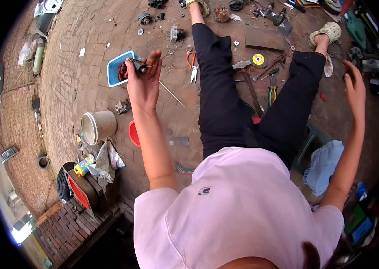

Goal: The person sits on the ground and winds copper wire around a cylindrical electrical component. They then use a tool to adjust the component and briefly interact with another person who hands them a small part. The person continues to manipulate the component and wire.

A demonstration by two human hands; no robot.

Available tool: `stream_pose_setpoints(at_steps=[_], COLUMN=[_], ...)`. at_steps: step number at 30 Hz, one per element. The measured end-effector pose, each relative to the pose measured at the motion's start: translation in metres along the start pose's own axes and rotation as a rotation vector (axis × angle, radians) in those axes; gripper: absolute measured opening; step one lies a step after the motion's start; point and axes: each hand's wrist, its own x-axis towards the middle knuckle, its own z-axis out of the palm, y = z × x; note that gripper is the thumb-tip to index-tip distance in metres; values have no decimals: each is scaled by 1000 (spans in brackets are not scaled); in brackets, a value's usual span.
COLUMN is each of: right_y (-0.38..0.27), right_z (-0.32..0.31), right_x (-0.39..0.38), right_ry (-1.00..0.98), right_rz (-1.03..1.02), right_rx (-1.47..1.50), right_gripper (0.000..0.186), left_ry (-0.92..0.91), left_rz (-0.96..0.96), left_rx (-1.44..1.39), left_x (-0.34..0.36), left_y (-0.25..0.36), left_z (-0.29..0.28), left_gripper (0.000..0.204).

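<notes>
Clasping a black cylindrical part, the left hand hovers near a rectangular blue tub, the right hand loosely spread.

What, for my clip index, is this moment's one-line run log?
left hand: holds black cylindrical part near blue basin; right hand: open, apparently empty; orange-handled scissors: on ground

This place is looking like a rough repair workshop: scissors, pliers and a yellow-ringed disc are lying among grimy machine parts on a dirty, paved floor.
</notes>
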Motion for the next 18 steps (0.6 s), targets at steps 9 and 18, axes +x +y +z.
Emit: stream_pose_setpoints(at_steps=[9, 18], right_y=[-257, -228], right_z=[163, 167], right_x=[-15, -29], right_ry=[-378, -595], right_rz=[-156, -17], right_rx=[966, 1033], right_gripper=[45, 15], left_ry=[-197, -151], left_rz=[12, 55], left_rx=[79, 232], left_x=[-32, -37], left_y=[-52, -76], left_z=[66, 64], left_gripper=[48, 46])
